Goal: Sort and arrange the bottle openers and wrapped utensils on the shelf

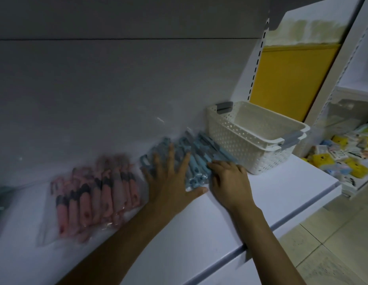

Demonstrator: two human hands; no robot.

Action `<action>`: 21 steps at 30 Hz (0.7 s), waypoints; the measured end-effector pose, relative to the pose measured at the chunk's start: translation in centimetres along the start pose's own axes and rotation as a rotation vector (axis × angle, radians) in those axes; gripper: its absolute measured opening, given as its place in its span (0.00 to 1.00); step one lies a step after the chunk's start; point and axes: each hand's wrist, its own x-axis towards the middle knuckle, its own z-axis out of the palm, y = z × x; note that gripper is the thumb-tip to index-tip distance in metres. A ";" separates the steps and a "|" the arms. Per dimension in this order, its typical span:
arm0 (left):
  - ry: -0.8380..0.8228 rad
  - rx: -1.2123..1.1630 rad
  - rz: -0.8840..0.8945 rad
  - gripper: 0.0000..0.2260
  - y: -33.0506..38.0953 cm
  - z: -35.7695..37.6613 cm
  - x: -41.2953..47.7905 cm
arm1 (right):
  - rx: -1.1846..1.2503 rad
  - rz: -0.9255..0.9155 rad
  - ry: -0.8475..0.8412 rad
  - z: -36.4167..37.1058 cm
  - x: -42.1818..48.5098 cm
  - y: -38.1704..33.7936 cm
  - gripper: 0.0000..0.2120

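Observation:
A row of blue wrapped bottle openers (pixel 196 159) lies on the white shelf (pixel 209 223) against the back wall. My left hand (pixel 170 179) rests flat on their left part, fingers spread. My right hand (pixel 230 182) lies at the pile's right near edge, fingertips curled on the wrappers. To the left sits a row of pink wrapped utensils (pixel 96 194) with dark bands, in clear plastic, untouched. The picture is blurred by motion.
Two stacked white perforated baskets (pixel 250 140) with grey handles stand right of the blue pile. A teal item (pixel 0 200) shows at the far left edge. A lower shelf at right holds small yellow and white packets (pixel 343 159). Tiled floor lies below.

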 end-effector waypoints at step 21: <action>0.202 -0.093 -0.191 0.21 -14.2 -7.4 -17.7 | 0.299 -0.360 -0.296 1.3 -4.2 -17.7 0.15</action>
